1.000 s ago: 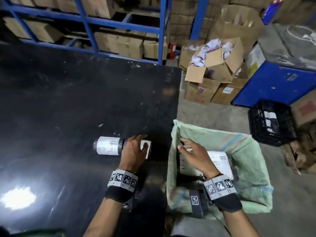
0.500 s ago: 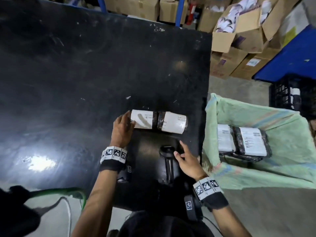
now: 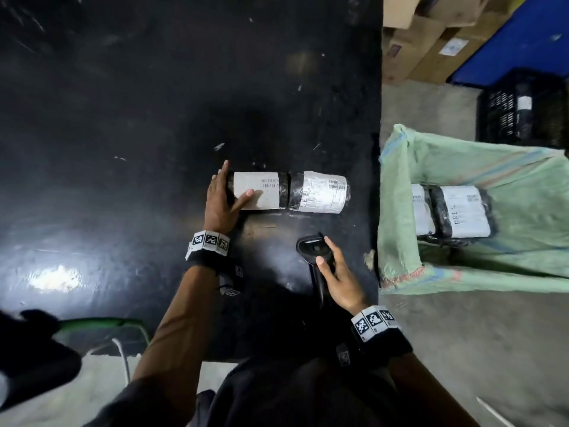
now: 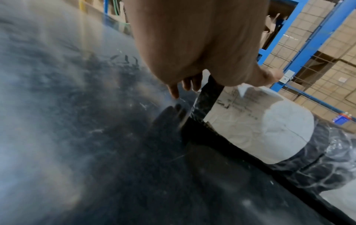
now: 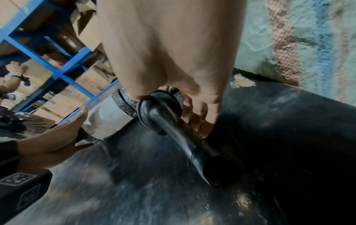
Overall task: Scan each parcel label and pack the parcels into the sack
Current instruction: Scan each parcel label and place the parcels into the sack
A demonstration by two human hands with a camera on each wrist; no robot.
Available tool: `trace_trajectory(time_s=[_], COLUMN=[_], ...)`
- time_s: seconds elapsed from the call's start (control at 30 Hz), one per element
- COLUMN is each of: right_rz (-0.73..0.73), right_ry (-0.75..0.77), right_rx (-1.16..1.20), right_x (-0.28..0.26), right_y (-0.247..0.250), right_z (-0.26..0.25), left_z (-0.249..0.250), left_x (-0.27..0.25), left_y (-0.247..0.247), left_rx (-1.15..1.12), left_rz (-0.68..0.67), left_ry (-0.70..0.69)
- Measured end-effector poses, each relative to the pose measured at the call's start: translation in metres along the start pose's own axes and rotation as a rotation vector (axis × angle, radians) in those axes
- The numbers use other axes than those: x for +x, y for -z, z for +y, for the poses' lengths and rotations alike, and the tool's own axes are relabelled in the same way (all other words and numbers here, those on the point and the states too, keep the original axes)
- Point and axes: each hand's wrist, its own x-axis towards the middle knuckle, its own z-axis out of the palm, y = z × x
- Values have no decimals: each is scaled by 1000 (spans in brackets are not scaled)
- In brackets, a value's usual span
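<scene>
Two black-wrapped cylindrical parcels lie end to end on the black table (image 3: 154,118): the left parcel (image 3: 261,191) (image 4: 260,129) and the right parcel (image 3: 320,192), each with a white label facing up. My left hand (image 3: 221,198) (image 4: 221,76) rests at the left parcel's outer end, fingers straight and thumb on the label. A black barcode scanner (image 3: 309,246) (image 5: 173,129) lies on the table nearer me. My right hand (image 3: 338,272) (image 5: 173,68) grips it, thumb on one side, fingers on the other. The green sack (image 3: 462,167) stands open beside the table's right edge, with labelled parcels (image 3: 462,211) inside.
A black plastic crate (image 3: 520,109) stands on the floor beyond the sack. Cardboard boxes (image 3: 431,41) and a blue surface (image 3: 508,35) are at the back right. A green hose (image 3: 101,323) runs by the table's near left edge. Blue racking (image 4: 318,38) holds cartons.
My right hand left the sack and came onto the scanner. My left hand slid from the middle of the parcels to the left parcel's outer end. The head view tilted downward.
</scene>
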Motion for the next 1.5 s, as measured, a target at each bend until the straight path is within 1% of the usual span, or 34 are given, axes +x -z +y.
trace_trajectory(time_s=[0.1, 0.2, 0.27, 0.33, 0.43, 0.5, 0.7, 0.87, 1.07, 1.2, 1.37, 1.43, 1.5], right_rz=[-2, -59, -84, -82, -64, -62, -79, -20, 60, 65, 84, 84, 75], right_ry=[27, 32, 37, 29, 14, 45, 91, 215, 398, 478, 565, 575, 585], right_rx=[48, 93, 144, 185, 212, 224, 244, 263, 248, 235, 243, 239, 226], right_x=[3, 7, 11, 13, 11, 10, 3, -17, -43, -62, -81, -85, -90], right_y=[0, -5, -9, -11, -11, -9, -2, 13, 28, 36, 41, 42, 43], right_z=[2, 8, 17, 23, 16, 12, 5, -19, -49, -74, -100, -106, -110], left_z=[-2, -6, -12, -18, -11, -5, 1, 7, 40, 58, 67, 69, 70], left_x=[4, 2, 2, 3, -1, -6, -27, -46, -70, -86, -102, -108, -115], left_y=[-5, -8, -8, -10, -10, -11, -7, 5, 16, 16, 10, 9, 9], left_rx=[-64, -98, -113, -132, -181, -195, -186, -233, -265, -293, -375, -445, -455], left_rz=[25, 13, 11, 7, 22, 49, 225, 328, 420, 408, 340, 309, 285], left_ry=[16, 61, 48, 28, 46, 66, 55, 19, -100, -188, -200, -236, -262])
